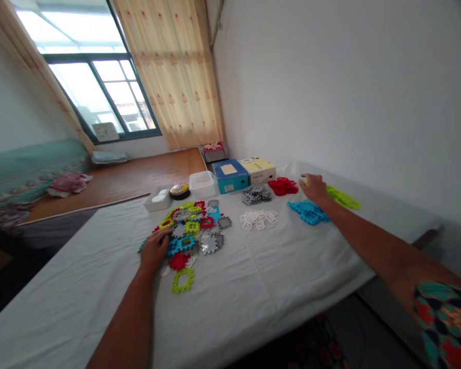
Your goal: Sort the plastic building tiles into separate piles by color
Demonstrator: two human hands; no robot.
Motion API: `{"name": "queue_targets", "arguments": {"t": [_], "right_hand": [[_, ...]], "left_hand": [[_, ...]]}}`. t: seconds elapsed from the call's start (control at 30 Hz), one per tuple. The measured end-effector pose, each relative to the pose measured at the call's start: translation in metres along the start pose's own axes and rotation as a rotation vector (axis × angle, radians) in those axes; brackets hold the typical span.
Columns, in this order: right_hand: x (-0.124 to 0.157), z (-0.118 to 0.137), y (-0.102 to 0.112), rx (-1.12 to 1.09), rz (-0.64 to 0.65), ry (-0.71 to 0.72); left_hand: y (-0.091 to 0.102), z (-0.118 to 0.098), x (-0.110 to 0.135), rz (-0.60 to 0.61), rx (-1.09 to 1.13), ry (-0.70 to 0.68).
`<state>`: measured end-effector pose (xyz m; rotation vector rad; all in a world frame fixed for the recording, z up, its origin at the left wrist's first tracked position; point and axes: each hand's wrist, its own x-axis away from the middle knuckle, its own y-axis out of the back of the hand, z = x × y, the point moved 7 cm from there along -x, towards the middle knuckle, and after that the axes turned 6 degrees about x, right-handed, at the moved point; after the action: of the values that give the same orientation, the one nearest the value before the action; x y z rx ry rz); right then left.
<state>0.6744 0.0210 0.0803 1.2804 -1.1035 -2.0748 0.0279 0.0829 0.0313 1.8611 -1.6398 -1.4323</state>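
My left hand [154,250] rests at the left edge of a mixed heap of toothed plastic pieces, its fingers apart and touching the heap. In that heap lie blue pieces [181,245], red pieces [179,261], grey pieces [212,243] and a yellow-green square frame [182,281] at the near end. Across the table, my right hand [314,188] is over the yellow-green pile [342,198], fingers spread and pointing left. It partly hides that pile. Just below it sits a blue pile [309,211].
Sorted piles of red [283,186], grey [256,194] and white pieces [258,219] lie mid-table. Behind them stand a blue box [230,177], a yellow-and-white box [258,170], a clear tub [203,184], a round black-and-yellow tin [180,191] and a white tray [157,201]. A wall borders the right.
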Motion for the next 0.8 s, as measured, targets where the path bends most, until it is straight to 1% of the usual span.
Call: {"name": "queue_targets", "arguments": {"t": [0.03, 0.1, 0.2, 0.27, 0.3, 0.37, 0.47, 0.57, 0.67, 0.73, 0.8], "right_hand": [[0.008, 0.034, -0.003, -0.042, 0.021, 0.119], [0.036, 0.105, -0.01, -0.151, 0.081, 0.353], [0.097, 0.202, -0.016, -0.324, 0.206, 0.663], [0.138, 0.255, -0.016, -0.4, 0.29, 0.833], [0.154, 0.277, -0.016, -0.422, 0.322, 0.894], [0.177, 0.315, -0.016, -0.441, 0.362, 0.957], [0.189, 0.357, -0.021, -0.432, 0.382, 0.95], [0.19, 0.384, -0.027, -0.381, 0.379, 0.933], [0.19, 0.396, -0.029, -0.299, 0.384, 0.923], [0.188, 0.397, -0.026, -0.288, 0.388, 0.908], [0.188, 0.393, -0.02, -0.331, 0.379, 0.906]], "left_hand": [[0.0, -0.001, 0.001, -0.004, -0.002, 0.009], [-0.001, -0.004, 0.003, 0.001, 0.005, 0.013], [-0.004, -0.006, 0.006, 0.002, 0.034, 0.004], [-0.005, -0.006, 0.007, -0.008, 0.045, -0.002], [-0.005, -0.006, 0.008, -0.012, 0.049, -0.006], [-0.006, -0.005, 0.008, -0.016, 0.053, -0.016], [-0.008, -0.004, 0.009, -0.009, 0.058, -0.029], [-0.01, -0.003, 0.009, -0.005, 0.057, -0.035], [-0.01, -0.003, 0.01, -0.016, 0.052, -0.039], [-0.01, -0.002, 0.01, -0.022, 0.049, -0.041], [-0.011, -0.002, 0.01, -0.022, 0.048, -0.046]]}}
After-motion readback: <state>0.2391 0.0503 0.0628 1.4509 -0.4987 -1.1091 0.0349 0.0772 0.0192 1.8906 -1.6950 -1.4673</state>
